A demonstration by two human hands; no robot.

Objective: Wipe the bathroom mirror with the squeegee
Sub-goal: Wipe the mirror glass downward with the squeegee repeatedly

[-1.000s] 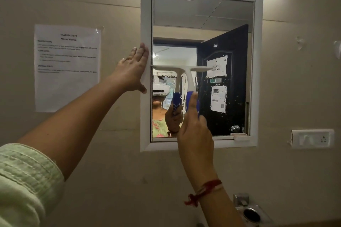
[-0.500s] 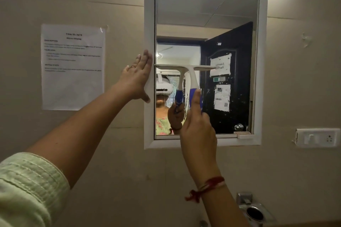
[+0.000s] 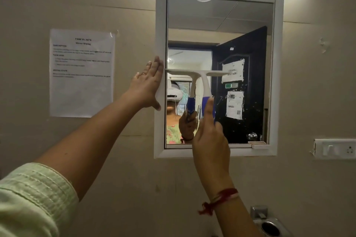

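The bathroom mirror (image 3: 221, 21) hangs in a white frame (image 3: 160, 15) on the beige wall. A white squeegee (image 3: 202, 78) with a blue grip has its blade pressed flat across the left half of the glass, about mid-height. My right hand (image 3: 211, 140) is wrapped round the blue grip from below, thumb up along it. My left hand (image 3: 147, 86) lies flat and open against the frame's left edge, level with the blade. Water spots show on the lower right of the glass.
A printed sheet (image 3: 81, 72) is taped to the wall left of the mirror. A switch and socket plate (image 3: 335, 149) sits at the right. A metal tap fitting (image 3: 268, 223) is below, near my right forearm. A small ledge (image 3: 259, 145) juts from the frame's bottom right.
The view has shifted a little. The squeegee blade stays at about mid-height on the glass and both hands keep their places.
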